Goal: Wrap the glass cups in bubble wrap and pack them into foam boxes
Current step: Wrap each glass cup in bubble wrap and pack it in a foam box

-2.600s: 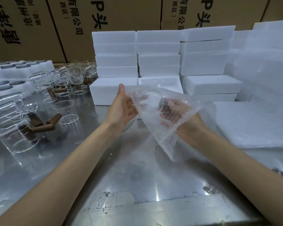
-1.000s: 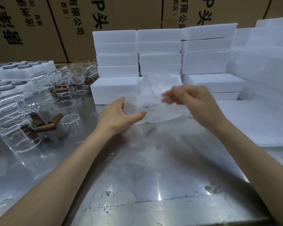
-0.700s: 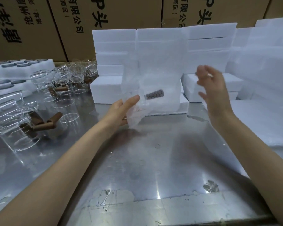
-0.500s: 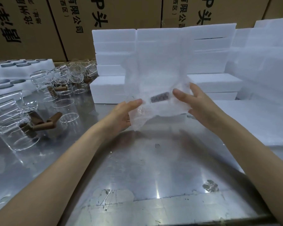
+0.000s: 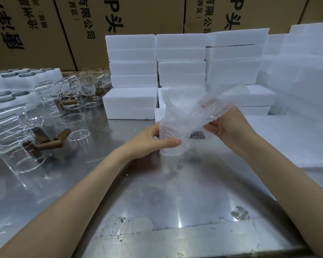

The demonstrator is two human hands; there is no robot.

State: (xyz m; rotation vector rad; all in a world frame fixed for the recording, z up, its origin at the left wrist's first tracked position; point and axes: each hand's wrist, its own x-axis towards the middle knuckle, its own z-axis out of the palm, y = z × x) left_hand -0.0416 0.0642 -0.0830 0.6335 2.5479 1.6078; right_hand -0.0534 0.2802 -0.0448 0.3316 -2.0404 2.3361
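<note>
The wrapping is partway done. One glass cup (image 5: 172,144) stands on the tabletop (image 5: 157,192), half covered in bubble wrap (image 5: 190,112); it is not yet in a foam box. The left hand (image 5: 153,140) curls round the cup's near side, thumb across the wrap. The right hand (image 5: 226,125), just beside and above, pinches the loose end of the sheet. More bare cups (image 5: 45,112) lie well left of the left hand, and stacked foam boxes (image 5: 132,101) sit beyond both hands.

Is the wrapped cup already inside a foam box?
No, the left hand holds the wrapped cup on the metal table.
</note>
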